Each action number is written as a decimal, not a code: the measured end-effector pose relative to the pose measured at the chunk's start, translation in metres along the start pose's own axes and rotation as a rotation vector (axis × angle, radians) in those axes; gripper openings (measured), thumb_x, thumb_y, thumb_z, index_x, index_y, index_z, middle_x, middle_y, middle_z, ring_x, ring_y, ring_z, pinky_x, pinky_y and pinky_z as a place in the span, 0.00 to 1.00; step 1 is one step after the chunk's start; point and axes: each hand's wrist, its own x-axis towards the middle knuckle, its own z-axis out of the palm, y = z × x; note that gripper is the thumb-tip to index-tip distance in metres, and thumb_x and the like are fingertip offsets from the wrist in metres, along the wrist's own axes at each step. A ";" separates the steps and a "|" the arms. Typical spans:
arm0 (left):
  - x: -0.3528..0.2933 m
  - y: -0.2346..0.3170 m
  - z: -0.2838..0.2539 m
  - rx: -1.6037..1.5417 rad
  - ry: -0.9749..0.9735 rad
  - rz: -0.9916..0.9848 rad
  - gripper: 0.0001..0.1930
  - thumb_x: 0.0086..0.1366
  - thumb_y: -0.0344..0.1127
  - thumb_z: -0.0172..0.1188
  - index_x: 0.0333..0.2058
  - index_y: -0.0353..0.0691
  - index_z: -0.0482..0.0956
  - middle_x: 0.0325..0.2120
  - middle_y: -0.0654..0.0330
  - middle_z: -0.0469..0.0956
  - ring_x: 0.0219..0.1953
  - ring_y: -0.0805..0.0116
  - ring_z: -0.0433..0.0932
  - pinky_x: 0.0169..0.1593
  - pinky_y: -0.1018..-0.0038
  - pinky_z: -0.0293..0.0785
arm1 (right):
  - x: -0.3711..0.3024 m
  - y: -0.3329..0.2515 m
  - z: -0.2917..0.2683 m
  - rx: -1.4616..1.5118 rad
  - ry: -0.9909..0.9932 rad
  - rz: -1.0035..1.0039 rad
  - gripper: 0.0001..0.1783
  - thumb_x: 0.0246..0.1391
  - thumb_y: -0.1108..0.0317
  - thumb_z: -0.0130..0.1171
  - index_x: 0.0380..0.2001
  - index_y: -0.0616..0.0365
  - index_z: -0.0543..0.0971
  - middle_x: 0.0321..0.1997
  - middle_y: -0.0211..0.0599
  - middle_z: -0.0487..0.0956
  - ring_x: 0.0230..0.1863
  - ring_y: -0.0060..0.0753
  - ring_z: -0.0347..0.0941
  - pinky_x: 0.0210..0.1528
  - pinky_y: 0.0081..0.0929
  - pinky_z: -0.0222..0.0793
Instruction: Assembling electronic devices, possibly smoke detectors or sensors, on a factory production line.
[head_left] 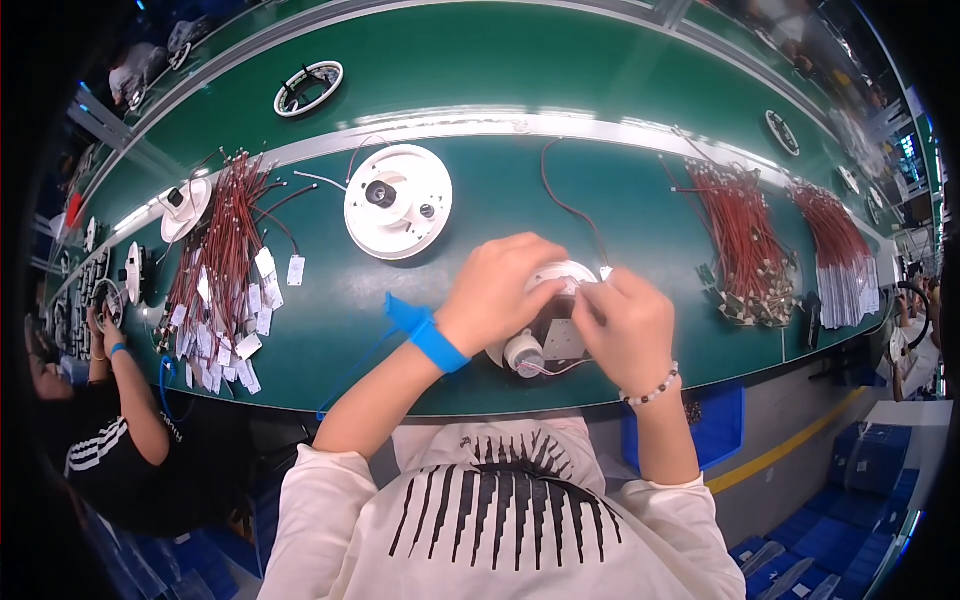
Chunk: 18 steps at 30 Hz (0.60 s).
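Note:
Close in front of me on the green bench, a white round housing [562, 271] is tilted up, partly hidden by my hands. A white cylindrical part [523, 355] with thin pale wires shows at its lower side, beside a flat plate with small holes [565, 340]. My left hand [508, 285] is closed around the housing's left rim, thumb across its top. Against the right side, my right hand [630, 320] has its fingers pinched together; what lies between the fingertips is hidden. A dark red cable [572, 208] runs from the back of the bench to a small white piece by my right fingers.
A white round housing with a black lens part [398, 202] lies farther left. Bundles of red cables with white tags [230, 270] lie left, others [745, 240] right. A ring-shaped part [308, 89] rests on the far belt. A blue bin [715, 430] sits below; a co-worker [130, 400] works at left.

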 end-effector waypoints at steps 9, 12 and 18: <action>0.003 -0.002 -0.001 -0.062 -0.042 -0.042 0.10 0.49 0.29 0.57 0.32 0.32 0.75 0.28 0.53 0.75 0.30 0.60 0.75 0.35 0.73 0.71 | 0.000 0.001 0.002 0.070 -0.055 -0.055 0.04 0.31 0.75 0.58 0.16 0.57 0.73 0.15 0.34 0.65 0.16 0.36 0.64 0.18 0.28 0.60; -0.001 -0.015 -0.002 -0.406 -0.113 -0.169 0.12 0.52 0.27 0.54 0.36 0.31 0.74 0.31 0.55 0.76 0.33 0.70 0.75 0.38 0.76 0.71 | 0.004 0.005 0.001 0.169 -0.141 -0.018 0.03 0.32 0.76 0.58 0.17 0.58 0.74 0.15 0.35 0.66 0.16 0.37 0.65 0.18 0.28 0.60; -0.004 -0.016 -0.009 -0.563 -0.218 -0.338 0.14 0.55 0.27 0.51 0.41 0.30 0.71 0.35 0.56 0.75 0.35 0.75 0.73 0.41 0.78 0.70 | 0.010 0.016 -0.003 0.434 -0.222 0.103 0.01 0.36 0.75 0.57 0.17 0.60 0.76 0.16 0.37 0.69 0.17 0.36 0.67 0.18 0.27 0.60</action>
